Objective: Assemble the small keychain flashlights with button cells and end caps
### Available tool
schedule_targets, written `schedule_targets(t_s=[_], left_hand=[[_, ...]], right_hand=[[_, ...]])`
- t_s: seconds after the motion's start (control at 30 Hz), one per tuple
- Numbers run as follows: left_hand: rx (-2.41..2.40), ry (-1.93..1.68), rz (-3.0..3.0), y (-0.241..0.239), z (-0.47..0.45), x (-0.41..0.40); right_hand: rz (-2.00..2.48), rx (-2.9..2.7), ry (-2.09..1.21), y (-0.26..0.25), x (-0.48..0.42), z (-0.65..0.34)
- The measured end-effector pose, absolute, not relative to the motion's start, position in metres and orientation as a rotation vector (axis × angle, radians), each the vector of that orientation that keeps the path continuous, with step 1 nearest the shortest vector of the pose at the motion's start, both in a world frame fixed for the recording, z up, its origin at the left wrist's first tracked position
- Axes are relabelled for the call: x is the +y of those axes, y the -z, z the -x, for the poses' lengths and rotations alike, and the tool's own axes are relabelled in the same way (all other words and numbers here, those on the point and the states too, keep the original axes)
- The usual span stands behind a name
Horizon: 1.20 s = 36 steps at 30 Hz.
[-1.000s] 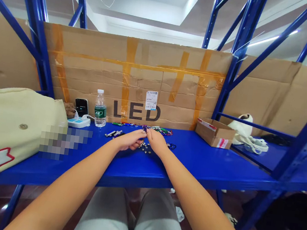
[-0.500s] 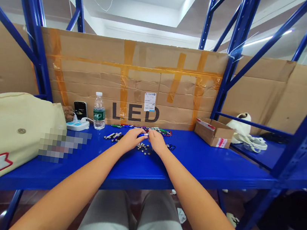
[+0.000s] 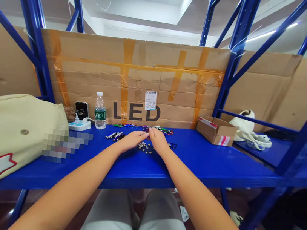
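Both my forearms reach out over the blue shelf top [image 3: 198,163]. My left hand [image 3: 133,139] and my right hand [image 3: 158,138] meet fingertip to fingertip, fingers pressed together around something too small to make out. Just below the fingertips lies a small heap of round silver button cells [image 3: 146,147]. A few silver pen-like lights [image 3: 113,135] lie left of my left hand. Behind the hands, a row of coloured little lights [image 3: 161,130] lies along the cardboard wall. A blue clip [image 3: 171,145] rests to the right of my right wrist.
A water bottle [image 3: 100,110], a phone [image 3: 81,110] and a white power strip [image 3: 79,124] stand at the back left. A cream bag [image 3: 4,136] covers the left end. An open carton [image 3: 216,130] sits on the right. Taped cardboard marked LED [image 3: 135,78] closes the back.
The hands have shifted slightly back and up from the button cells, fingertips still together. A small blue piece seen between the fingers half a second ago is now hidden.
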<state>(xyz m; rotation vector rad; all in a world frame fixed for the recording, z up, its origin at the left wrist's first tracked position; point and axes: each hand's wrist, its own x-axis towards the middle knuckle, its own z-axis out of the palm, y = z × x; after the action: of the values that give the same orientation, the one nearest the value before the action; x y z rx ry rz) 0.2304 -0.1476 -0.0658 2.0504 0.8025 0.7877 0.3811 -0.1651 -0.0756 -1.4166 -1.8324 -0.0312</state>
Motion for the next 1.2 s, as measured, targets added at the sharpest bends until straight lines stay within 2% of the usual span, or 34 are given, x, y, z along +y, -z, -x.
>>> schedule_targets(t_s=[0.13, 0.27, 0.6, 0.7, 0.93, 1.2], left_hand=[[0.785, -0.671, -1.668, 0.062, -0.229, -0.153], [0.806, -0.747, -1.632, 0.06, -0.23, -0.154], [0.738, -0.568, -1.268, 0.053, -0.221, -0.147], [0.793, -0.607, -1.383, 0.053, -0.223, -0.151], [0.909, -0.962, -2.013, 0.061, -0.232, -0.154], [0.848, -0.971, -2.191, 0.062, -0.228, -0.147]], right_hand=[[1.533, -1.877, 0.209, 0.077, -0.169, -0.381], [1.647, -1.883, 0.312, 0.077, -0.172, -0.379], [1.682, -1.915, 0.419, 0.071, -0.182, -0.371], [1.684, -1.891, 0.36, 0.072, -0.18, -0.372], [1.633, -1.832, 0.121, 0.075, -0.171, -0.378], [1.622, -1.827, 0.1, 0.076, -0.169, -0.378]])
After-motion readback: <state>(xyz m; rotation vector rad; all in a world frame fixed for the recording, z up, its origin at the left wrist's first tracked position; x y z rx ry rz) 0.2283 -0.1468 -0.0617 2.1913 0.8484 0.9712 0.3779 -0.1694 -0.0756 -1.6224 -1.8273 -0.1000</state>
